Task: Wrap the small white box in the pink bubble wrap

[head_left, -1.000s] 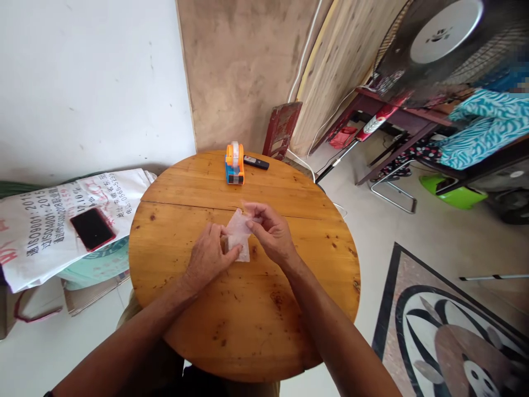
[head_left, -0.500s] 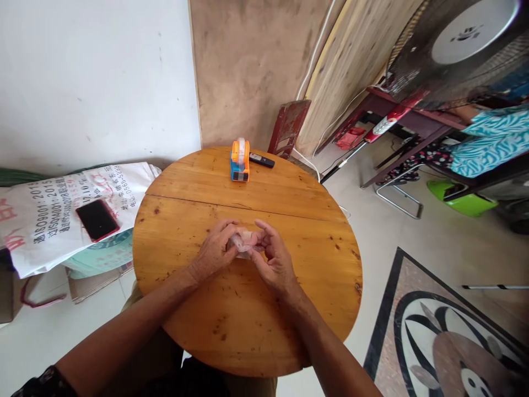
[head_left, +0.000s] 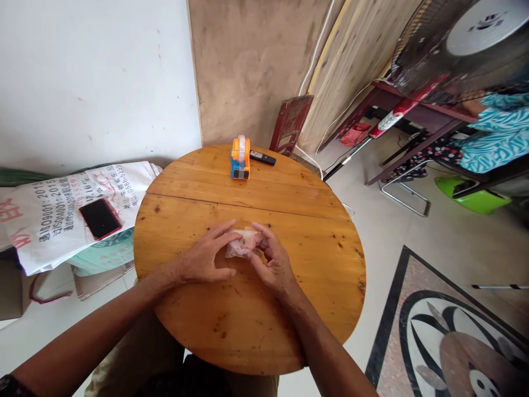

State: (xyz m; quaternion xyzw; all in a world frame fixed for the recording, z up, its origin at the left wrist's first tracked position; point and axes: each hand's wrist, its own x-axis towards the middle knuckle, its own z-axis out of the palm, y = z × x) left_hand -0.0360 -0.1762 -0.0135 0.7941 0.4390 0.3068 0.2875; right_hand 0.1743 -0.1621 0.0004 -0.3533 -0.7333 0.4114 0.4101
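One wrapper [head_left: 241,246] — left hand [head_left: 202,259], right hand [head_left: 273,260]

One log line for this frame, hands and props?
left hand: flat on translucent wrapper | right hand: curled against it | on round table | tape dispenser at far edge

Cannot make out the crumpled pale wrap [head_left: 239,249] well, half hidden by fingers of the left hand [head_left: 202,260] and the right hand [head_left: 273,263]. Can see only part of the big fan [head_left: 467,60], cut off at the top edge. Cannot name the small dark thing [head_left: 263,158] by the orange tape holder [head_left: 240,159].
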